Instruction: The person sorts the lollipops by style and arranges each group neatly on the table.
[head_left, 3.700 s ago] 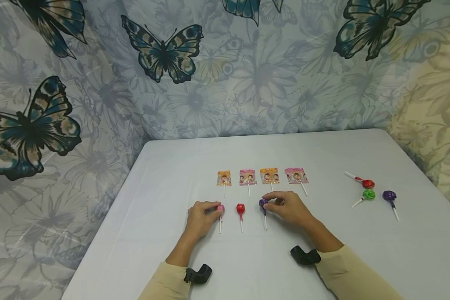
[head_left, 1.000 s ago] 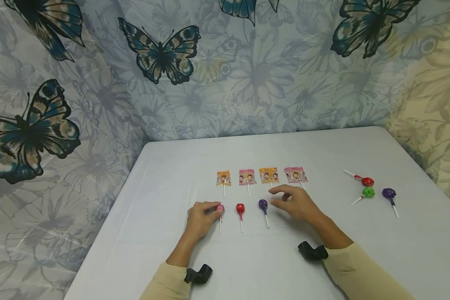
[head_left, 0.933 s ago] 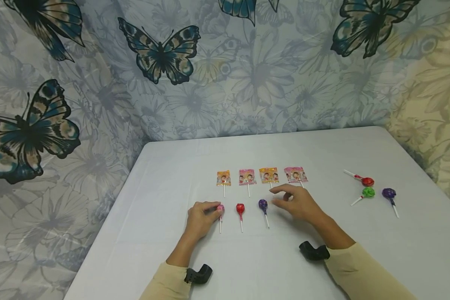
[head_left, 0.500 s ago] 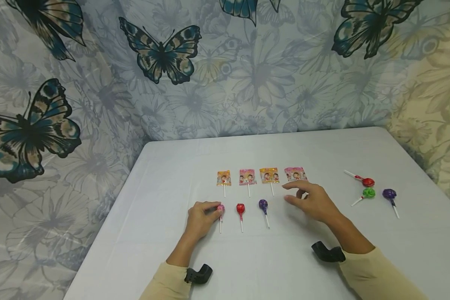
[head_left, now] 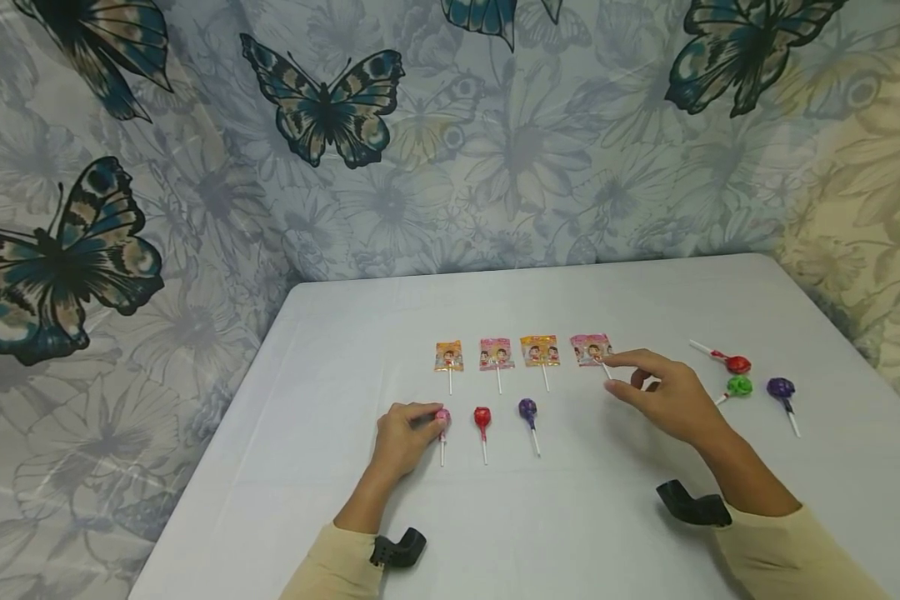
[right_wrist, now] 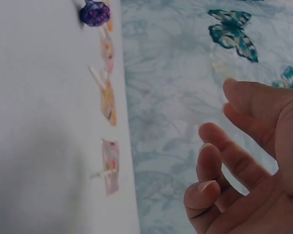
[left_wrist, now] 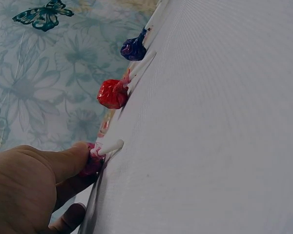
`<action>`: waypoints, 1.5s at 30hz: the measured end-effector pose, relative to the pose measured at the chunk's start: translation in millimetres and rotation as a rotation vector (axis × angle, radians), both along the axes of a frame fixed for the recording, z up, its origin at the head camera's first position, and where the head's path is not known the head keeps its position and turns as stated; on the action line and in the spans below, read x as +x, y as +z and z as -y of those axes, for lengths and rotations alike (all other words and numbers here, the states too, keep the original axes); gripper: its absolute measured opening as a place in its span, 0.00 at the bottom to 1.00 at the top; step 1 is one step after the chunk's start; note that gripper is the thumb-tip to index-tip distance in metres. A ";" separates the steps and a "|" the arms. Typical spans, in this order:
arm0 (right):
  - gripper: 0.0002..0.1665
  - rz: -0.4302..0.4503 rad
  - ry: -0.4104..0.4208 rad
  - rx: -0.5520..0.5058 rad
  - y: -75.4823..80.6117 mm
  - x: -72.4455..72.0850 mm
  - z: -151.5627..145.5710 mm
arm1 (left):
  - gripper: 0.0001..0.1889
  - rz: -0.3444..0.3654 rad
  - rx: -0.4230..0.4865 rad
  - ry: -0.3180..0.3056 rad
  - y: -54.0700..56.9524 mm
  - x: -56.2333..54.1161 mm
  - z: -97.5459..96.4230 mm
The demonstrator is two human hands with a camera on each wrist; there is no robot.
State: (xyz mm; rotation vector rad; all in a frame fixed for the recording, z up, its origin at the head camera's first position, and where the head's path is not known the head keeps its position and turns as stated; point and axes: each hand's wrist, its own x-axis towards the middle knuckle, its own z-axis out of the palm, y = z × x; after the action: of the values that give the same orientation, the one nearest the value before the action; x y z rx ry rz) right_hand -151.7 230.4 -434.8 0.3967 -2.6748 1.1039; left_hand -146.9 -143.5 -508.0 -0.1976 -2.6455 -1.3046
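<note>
My left hand (head_left: 403, 439) pinches the head of a pink lollipop (left_wrist: 94, 161) between thumb and fingers, its stick lying toward me on the table. To its right lie a red lollipop (head_left: 482, 417) and a purple lollipop (head_left: 527, 408), in one row. My right hand (head_left: 663, 393) is above the table with thumb and forefinger apart, holding nothing. In the head view its fingertips overlap the stick end of the rightmost pink flat-wrapped lollipop (head_left: 589, 348); the right wrist view shows them well apart from it.
Behind the row lie more flat-wrapped lollipops: orange (head_left: 448, 357), pink (head_left: 496, 354) and orange (head_left: 540, 351). Further right are a second red lollipop (head_left: 737, 364), a green one (head_left: 739, 386) and another purple one (head_left: 781, 388). The white table (head_left: 345, 333) meets a butterfly-patterned backdrop (head_left: 525, 150).
My right hand has let go of the purple lollipop in the near row and moved right, away from it. My left hand has stayed on the pink lollipop.
</note>
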 end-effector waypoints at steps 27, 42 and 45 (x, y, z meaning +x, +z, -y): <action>0.24 0.032 -0.181 -0.033 -3.8 9.4 -75.4 | 0.12 0.033 -0.014 0.013 1.1 -0.6 -0.7; 0.21 0.065 -0.270 -0.116 -17.3 9.1 -105.1 | 0.11 0.037 -0.006 0.010 0.7 -0.9 0.3; 0.20 0.077 -0.279 -0.142 -21.2 9.0 -110.0 | 0.11 0.034 -0.004 0.008 0.3 -1.3 0.5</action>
State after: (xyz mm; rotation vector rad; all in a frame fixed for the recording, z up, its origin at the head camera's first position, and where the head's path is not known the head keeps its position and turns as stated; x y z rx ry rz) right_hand -142.6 340.3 -456.0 -0.0436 -2.5919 1.2303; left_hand -148.2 -144.0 -507.7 -0.1669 -2.6742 -1.3121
